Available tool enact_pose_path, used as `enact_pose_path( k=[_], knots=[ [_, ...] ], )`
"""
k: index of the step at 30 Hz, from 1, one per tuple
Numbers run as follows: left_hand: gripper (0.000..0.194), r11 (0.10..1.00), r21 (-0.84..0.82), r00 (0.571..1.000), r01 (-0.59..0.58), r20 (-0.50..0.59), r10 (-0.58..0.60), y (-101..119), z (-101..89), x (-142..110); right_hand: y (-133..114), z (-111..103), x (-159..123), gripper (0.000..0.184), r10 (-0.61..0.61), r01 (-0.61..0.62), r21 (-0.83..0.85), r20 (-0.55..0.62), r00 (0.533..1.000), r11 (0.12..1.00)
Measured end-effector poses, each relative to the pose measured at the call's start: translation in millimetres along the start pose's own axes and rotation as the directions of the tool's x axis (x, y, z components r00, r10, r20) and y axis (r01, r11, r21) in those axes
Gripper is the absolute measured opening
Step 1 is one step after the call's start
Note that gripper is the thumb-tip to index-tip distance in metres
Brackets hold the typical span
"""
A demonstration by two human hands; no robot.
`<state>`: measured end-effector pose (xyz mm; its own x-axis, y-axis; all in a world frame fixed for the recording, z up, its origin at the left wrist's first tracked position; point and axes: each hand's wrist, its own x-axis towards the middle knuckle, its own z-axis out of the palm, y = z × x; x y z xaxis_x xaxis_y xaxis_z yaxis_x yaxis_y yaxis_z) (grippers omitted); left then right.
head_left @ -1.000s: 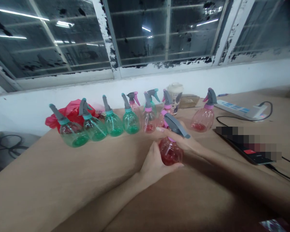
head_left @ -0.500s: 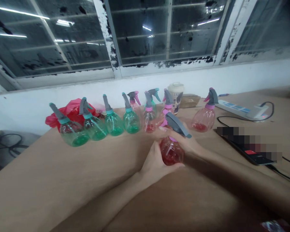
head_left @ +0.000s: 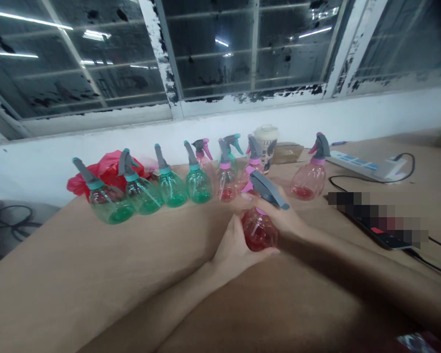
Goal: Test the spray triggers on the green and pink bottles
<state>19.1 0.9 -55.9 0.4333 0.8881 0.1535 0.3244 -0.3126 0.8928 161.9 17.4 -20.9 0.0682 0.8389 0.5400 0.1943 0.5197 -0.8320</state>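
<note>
Both my hands are closed on a clear pink spray bottle (head_left: 260, 230) with red liquid low inside and a grey and pink trigger head. My left hand (head_left: 237, 245) cups its round body from the left and below. My right hand (head_left: 284, 211) is wrapped about the neck, just under the trigger head; some of its fingers are hidden behind the bottle. Beyond stands a row of spray bottles: several green ones, such as this green spray bottle (head_left: 199, 189), and pink ones, such as this pink spray bottle (head_left: 227, 186). Another pink spray bottle (head_left: 308, 180) stands apart to the right.
Behind the row are a red plastic bag (head_left: 110, 166) and a paper cup (head_left: 270, 147), with a small brown box (head_left: 287, 153) beside it. To the right lie a white power strip (head_left: 365, 165), black cables and a phone (head_left: 382, 235), partly pixelated. A wall and windows border the table.
The view has shifted very slightly. Both hands keep the same hold on the pink spray bottle, and the other bottles stand where they were.
</note>
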Motion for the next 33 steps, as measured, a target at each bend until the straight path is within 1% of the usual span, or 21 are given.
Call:
enact_pose_path(
  k=[4,10,18,22,26,29,31,33],
  knots=[
    [0.078,0.999,0.014,0.999,-0.038,0.023,0.038,-0.1,-1.4,0.5,0.1,0.4,0.1,0.028,-0.022,0.022,0.005,-0.021,1.0,1.0],
    [0.079,0.998,0.038,0.998,-0.047,0.036,0.046,-2.5,-2.0,1.0,-1.0,0.7,-0.2,0.024,-0.031,0.031,0.001,-0.011,0.999,1.0],
    [0.08,0.996,0.054,0.997,-0.071,0.034,0.07,-5.6,-0.6,1.3,1.5,0.6,-0.5,0.024,-0.019,0.018,-0.013,-0.021,1.0,1.0],
    [0.084,0.996,0.063,0.998,-0.064,0.024,0.063,-9.4,1.1,2.1,3.2,-0.8,-0.7,0.023,-0.025,0.025,-0.017,-0.006,1.0,1.0],
    [0.084,0.995,0.056,0.996,-0.084,0.028,0.082,-10.5,0.0,3.1,1.8,0.0,1.5,0.023,-0.031,0.03,-0.058,-0.02,0.999,0.998],
    [0.082,0.99,0.054,0.99,-0.13,0.06,0.127,-9.7,-2.5,4.0,0.0,0.9,-1.6,0.027,-0.021,0.015,-0.108,-0.054,0.998,0.994],
    [0.082,0.984,0.055,0.983,-0.168,0.08,0.164,-10.2,-3.3,4.8,0.1,0.0,-10.3,0.032,0.012,-0.024,-0.179,-0.066,0.998,0.984],
    [0.084,0.979,0.066,0.978,-0.196,0.081,0.19,-12.1,-2.9,5.7,2.0,-3.2,-24.3,0.037,0.05,-0.054,-0.288,-0.02,0.999,0.956]
  ],
)
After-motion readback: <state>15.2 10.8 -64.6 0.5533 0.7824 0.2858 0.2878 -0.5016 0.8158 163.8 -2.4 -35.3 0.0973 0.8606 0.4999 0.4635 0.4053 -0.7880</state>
